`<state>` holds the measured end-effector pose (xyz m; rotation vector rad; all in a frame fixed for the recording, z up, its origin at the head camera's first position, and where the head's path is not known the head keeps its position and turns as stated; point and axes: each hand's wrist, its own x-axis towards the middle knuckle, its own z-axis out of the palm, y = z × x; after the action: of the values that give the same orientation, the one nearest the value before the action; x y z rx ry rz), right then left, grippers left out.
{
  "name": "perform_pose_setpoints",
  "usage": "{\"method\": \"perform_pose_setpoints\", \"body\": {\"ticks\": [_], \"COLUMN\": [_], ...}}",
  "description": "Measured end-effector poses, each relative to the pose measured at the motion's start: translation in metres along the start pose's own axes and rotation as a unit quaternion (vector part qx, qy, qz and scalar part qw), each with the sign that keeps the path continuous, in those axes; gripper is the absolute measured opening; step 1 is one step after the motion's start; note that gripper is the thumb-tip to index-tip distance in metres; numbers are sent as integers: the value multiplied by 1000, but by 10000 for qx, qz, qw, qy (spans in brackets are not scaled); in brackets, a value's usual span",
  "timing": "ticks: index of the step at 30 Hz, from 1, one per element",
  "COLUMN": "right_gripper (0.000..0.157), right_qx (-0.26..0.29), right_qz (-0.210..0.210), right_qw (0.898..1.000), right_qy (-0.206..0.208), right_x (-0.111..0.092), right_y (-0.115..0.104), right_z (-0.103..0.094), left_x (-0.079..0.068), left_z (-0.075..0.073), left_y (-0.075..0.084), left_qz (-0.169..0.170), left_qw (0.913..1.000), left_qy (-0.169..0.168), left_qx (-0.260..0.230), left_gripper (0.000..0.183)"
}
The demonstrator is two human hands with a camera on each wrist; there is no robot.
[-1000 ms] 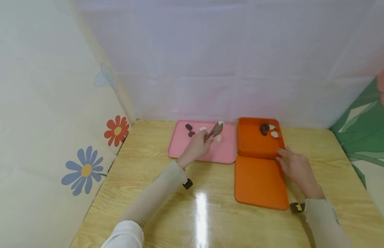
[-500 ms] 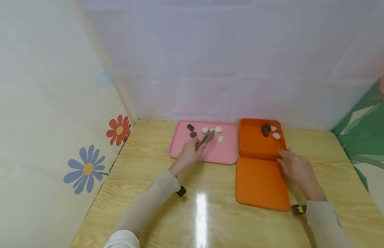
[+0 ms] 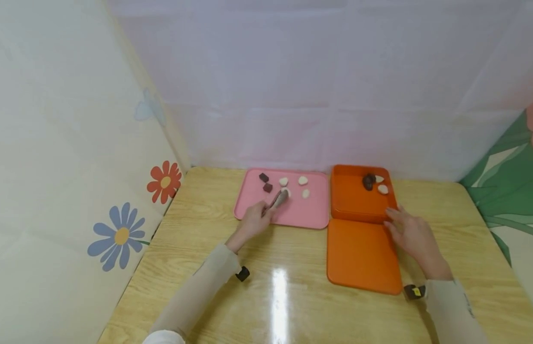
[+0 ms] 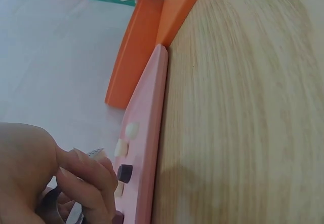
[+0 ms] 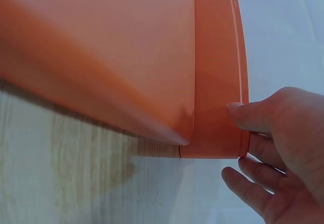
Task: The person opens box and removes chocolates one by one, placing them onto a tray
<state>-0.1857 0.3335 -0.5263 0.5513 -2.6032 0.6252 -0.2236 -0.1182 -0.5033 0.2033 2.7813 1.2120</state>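
Observation:
In the head view my left hand (image 3: 254, 220) grips small metal tongs (image 3: 278, 198) low over the pink tray (image 3: 257, 212). A white piece (image 3: 285, 190) shows at their tips. Around it on the tray lie more white pieces (image 3: 302, 180) and two dark brown, block-like pieces (image 3: 267, 188). My right hand (image 3: 414, 239) holds the front right corner of the orange box (image 3: 350, 200). The right wrist view has its thumb (image 5: 240, 113) on the outer wall, with a finger partly hidden behind the rim.
Dark rounded pieces (image 3: 369, 181) and white pieces (image 3: 383, 189) sit in the back right of the orange box. Its flat orange lid (image 3: 363, 258) lies on the wooden table (image 3: 300, 296) in front. A cloth wall (image 3: 266, 119) stands close behind the tray and box.
My left hand with the tongs has come down and leftward, toward me; the white piece at their tips has moved from above the tray's back right to its middle. The right hand stays on the box.

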Motion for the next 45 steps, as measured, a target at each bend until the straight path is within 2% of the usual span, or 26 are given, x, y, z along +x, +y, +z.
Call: {"method": "perform_pose_setpoints", "body": {"ticks": [3, 7, 10, 14, 23, 30, 39, 45], "right_gripper": [41, 41, 41, 41, 41, 39, 39, 39], "right_qx": [6, 7, 4, -1, 4, -22, 14, 6], "right_qz": [24, 28, 67, 138, 190, 173, 206, 222], "right_qw": [10000, 10000, 9999, 9998, 9998, 9998, 9997, 9997], "right_qy": [-48, -68, -84, -114, -73, -73, -109, -111], "right_x": [0, 0, 0, 1, 0, 1, 1, 1], "right_y": [0, 1, 0, 0, -1, -2, -3, -2], "right_z": [1, 1, 0, 0, 0, -1, -2, -1], "left_x": [-1, -3, -6, -7, -8, -8, -11, -16], "left_z": [-1, -6, -11, -16, -22, -27, -40, -45], "left_y": [-7, -15, -19, -25, -32, -39, -39, -41], "left_qz": [-181, -345, -399, -432, -933, -1241, -1267, -1297], "left_qw": [9997, 9994, 9991, 9991, 9948, 9894, 9843, 9834], "left_qy": [53, 9, -37, -27, -157, -379, -713, -814], "left_qx": [130, 24, -105, -13, -384, -646, -998, -978], "left_gripper": [27, 30, 32, 35, 38, 38, 46, 53]}}
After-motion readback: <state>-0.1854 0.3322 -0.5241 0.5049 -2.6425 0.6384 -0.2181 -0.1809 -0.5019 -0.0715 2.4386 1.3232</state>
